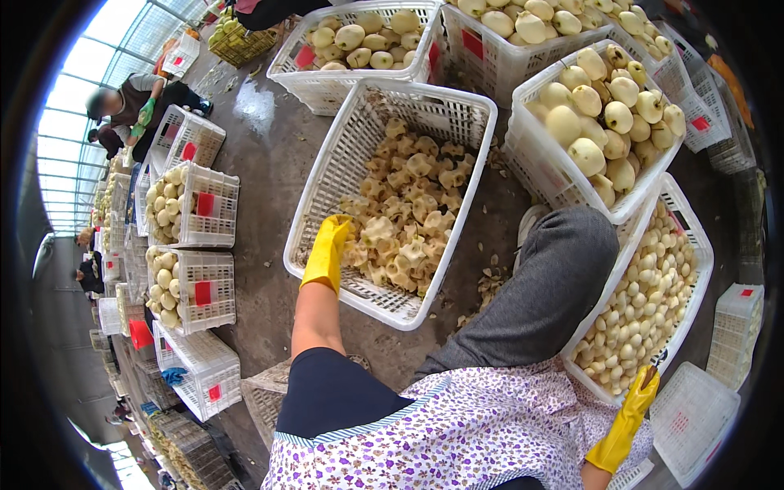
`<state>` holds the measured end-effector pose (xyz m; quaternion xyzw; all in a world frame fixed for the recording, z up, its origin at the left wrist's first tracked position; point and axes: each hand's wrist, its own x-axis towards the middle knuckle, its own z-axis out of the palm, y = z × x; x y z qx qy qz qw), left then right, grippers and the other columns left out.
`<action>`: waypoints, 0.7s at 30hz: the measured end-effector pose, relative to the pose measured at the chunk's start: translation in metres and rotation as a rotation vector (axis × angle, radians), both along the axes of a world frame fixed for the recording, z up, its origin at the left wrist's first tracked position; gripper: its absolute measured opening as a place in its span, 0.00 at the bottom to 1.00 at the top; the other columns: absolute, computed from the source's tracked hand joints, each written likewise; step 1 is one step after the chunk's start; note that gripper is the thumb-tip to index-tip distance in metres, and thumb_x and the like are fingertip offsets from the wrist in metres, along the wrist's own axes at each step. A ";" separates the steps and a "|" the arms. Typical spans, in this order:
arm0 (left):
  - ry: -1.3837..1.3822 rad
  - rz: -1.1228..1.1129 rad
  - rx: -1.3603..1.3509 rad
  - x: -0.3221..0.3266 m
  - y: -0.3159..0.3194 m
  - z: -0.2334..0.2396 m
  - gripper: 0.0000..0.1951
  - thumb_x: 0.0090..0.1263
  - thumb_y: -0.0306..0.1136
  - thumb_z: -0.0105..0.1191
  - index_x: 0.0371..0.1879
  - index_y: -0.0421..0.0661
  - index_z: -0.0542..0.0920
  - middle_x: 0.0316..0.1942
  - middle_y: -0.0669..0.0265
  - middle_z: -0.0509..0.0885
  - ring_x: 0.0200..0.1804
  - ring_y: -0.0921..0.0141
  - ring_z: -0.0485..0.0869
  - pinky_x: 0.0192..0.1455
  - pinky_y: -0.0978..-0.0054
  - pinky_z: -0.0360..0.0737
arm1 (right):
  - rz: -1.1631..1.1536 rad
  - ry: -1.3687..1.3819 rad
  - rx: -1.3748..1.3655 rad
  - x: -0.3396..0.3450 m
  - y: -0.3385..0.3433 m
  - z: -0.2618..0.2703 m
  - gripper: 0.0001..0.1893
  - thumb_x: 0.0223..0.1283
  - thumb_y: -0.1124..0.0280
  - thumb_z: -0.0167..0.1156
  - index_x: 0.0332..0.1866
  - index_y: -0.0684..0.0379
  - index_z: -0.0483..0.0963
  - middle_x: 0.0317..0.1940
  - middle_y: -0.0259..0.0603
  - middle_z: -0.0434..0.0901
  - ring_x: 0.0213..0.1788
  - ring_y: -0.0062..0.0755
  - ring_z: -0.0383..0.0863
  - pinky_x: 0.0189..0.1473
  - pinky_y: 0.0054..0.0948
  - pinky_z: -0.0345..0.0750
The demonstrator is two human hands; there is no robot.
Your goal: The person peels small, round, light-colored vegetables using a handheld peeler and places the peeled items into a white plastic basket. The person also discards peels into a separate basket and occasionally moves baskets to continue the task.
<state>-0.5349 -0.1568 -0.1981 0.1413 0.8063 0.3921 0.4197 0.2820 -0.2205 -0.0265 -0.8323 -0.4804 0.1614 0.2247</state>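
Observation:
My left hand (329, 251), in a yellow rubber glove, reaches over the near left rim of a white plastic crate (315, 165). Its fingers are at the edge of a heap of scooped-out pale fruit remnants (407, 214); whether they grip a piece is hidden. Low on the right, my right hand (631, 407), gloved the same way, is closed around a brown tool handle (647, 376). That hand is beside the near corner of a white crate (704, 269) filled with small whitish fruit balls (643, 294).
Crates of whole pale yellow, pear-like fruit (618, 122) stand right of my knee, with more beyond (364, 40). Stacked crates (211, 205) line the left side. A seated co-worker in green gloves (146, 113) is at far left. Scraps (490, 285) litter the concrete floor.

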 end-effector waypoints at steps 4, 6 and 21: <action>0.319 -0.166 -0.122 0.008 0.029 -0.036 0.17 0.74 0.43 0.61 0.52 0.44 0.86 0.43 0.56 0.90 0.44 0.59 0.88 0.47 0.58 0.84 | -0.018 0.017 0.002 -0.004 0.000 -0.005 0.20 0.77 0.61 0.60 0.61 0.68 0.74 0.41 0.50 0.81 0.39 0.40 0.79 0.41 0.33 0.76; 0.628 -0.255 -0.130 0.019 0.058 -0.052 0.16 0.73 0.43 0.60 0.50 0.46 0.88 0.46 0.54 0.90 0.49 0.53 0.88 0.53 0.57 0.83 | -0.026 0.019 0.006 -0.007 0.003 -0.006 0.20 0.77 0.61 0.60 0.61 0.67 0.74 0.41 0.49 0.81 0.38 0.39 0.79 0.40 0.33 0.76; 0.619 -0.700 0.359 0.116 0.223 -0.070 0.12 0.75 0.32 0.60 0.53 0.44 0.87 0.46 0.60 0.90 0.42 0.65 0.87 0.44 0.65 0.84 | -0.068 -0.040 -0.096 -0.022 0.045 -0.005 0.19 0.78 0.61 0.60 0.60 0.66 0.74 0.35 0.45 0.80 0.30 0.34 0.77 0.32 0.30 0.74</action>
